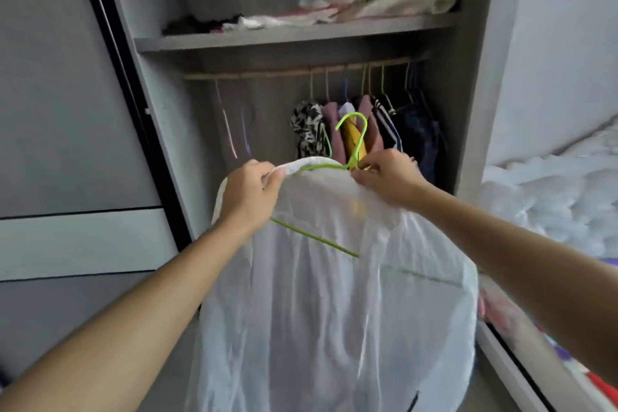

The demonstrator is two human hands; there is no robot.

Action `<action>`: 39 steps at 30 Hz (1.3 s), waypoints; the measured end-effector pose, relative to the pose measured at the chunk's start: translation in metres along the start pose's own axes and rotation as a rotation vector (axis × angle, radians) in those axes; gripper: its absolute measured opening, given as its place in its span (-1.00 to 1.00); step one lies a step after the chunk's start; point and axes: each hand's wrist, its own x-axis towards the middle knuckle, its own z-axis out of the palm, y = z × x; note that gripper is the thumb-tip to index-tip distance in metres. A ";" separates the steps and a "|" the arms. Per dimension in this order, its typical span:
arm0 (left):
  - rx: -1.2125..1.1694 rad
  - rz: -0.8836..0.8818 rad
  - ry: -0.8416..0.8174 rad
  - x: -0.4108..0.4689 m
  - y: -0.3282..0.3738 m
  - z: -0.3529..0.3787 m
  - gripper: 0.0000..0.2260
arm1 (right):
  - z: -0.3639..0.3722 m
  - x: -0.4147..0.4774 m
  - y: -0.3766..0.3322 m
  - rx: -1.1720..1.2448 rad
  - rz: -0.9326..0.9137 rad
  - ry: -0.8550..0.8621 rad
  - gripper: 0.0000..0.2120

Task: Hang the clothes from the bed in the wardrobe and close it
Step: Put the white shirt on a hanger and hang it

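A thin white shirt (327, 294) hangs on a lime-green hanger (356, 140) held up in front of the open wardrobe (475, 84). My left hand (249, 197) grips the shirt's left shoulder over the hanger's end. My right hand (388, 177) pinches the collar at the base of the hook. The hook stands free below the wooden rail (267, 72). Several garments (361, 124) on hangers fill the rail's right half. Two empty hangers (234, 130) dangle at its left.
A shelf (301, 35) above the rail holds piles of white and dark clothes. The grey sliding door (67, 110) stands at the left. The bed (561, 204) with a white fluffy cover and coloured fabric lies at the right.
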 end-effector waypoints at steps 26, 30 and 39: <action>-0.273 0.059 -0.675 0.150 -0.188 0.038 -0.92 | 0.099 0.155 -0.067 -0.305 0.197 0.150 -0.86; -0.362 -0.102 -0.713 0.158 -0.222 0.038 -0.77 | 0.092 0.153 -0.075 -0.013 0.304 0.201 -0.88; -0.112 0.013 -0.243 0.211 -0.229 0.036 -0.89 | 0.096 0.203 -0.091 0.238 0.425 0.200 -0.81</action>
